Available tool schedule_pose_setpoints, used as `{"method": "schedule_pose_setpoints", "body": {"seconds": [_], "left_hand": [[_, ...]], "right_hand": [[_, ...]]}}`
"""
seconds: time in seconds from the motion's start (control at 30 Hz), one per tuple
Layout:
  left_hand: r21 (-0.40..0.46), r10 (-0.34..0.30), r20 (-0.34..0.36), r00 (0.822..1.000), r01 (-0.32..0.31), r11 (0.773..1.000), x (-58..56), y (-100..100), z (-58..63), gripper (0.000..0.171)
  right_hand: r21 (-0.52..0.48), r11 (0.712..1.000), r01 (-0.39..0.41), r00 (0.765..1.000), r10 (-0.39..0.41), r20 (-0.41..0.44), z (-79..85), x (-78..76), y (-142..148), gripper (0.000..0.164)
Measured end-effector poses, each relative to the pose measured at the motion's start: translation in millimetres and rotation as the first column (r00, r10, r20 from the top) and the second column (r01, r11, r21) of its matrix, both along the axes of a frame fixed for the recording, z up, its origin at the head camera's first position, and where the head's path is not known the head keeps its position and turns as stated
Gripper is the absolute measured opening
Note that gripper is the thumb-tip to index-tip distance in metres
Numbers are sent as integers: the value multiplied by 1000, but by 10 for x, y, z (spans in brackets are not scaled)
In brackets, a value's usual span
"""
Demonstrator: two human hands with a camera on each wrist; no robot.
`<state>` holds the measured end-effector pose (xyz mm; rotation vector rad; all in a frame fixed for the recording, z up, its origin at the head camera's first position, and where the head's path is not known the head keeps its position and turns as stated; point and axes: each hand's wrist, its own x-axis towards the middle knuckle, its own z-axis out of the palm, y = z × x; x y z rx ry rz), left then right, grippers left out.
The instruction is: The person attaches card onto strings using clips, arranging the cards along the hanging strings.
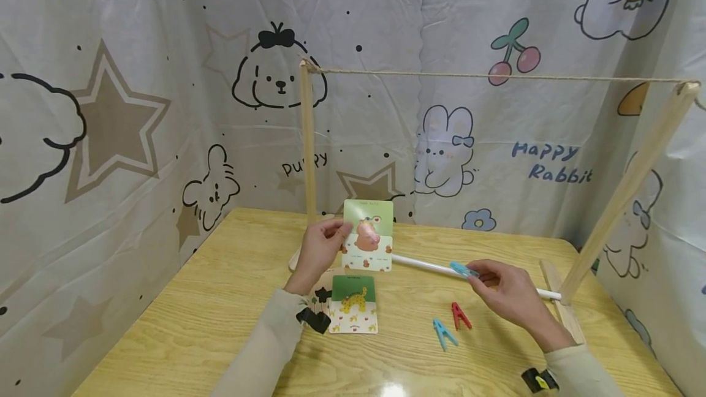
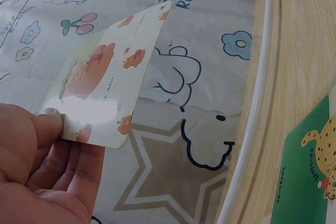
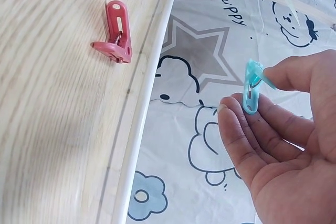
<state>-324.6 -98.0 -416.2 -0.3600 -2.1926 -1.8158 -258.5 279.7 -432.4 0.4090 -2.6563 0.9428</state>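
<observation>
My left hand (image 1: 322, 249) pinches a card (image 1: 368, 234) by its left edge, thumb in front. The card is green above and white below, with a brown bear picture. My right hand (image 1: 507, 291) holds a light blue clothespin (image 3: 252, 87) between thumb and fingers, over the white rod. On the table below lie a red clothespin (image 1: 460, 316) and another blue clothespin (image 1: 444, 334). A green and white leopard card (image 1: 354, 304) rests on the table under the left hand, overlapping another card (image 1: 322, 293) that is partly hidden by the left wrist.
A wooden frame stands on the table (image 1: 237, 274), with a left post (image 1: 307, 139) and a leaning right post (image 1: 634, 189). A string (image 1: 441, 74) runs between their tops. The white rod (image 1: 425, 264) spans their bases. A printed curtain (image 1: 364, 109) hangs behind.
</observation>
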Motion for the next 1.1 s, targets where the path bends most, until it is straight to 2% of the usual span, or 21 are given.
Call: {"method": "schedule_pose_setpoints", "body": {"seconds": [0.57,0.83,1.1], "left_hand": [[56,16,-12,1000,-15,998,25,13,42,26],[31,19,-23,1000,-18,999,22,-3,54,25],[49,-1,-16,1000,1,999,38,5,69,25]], "right_hand": [[-3,1000,-2,1000,2,-15,48,56,-64,21],[-5,1000,-8,999,8,-48,77,80,-92,20],[-8,1000,-9,998,9,-62,98,101,-115,20]]}}
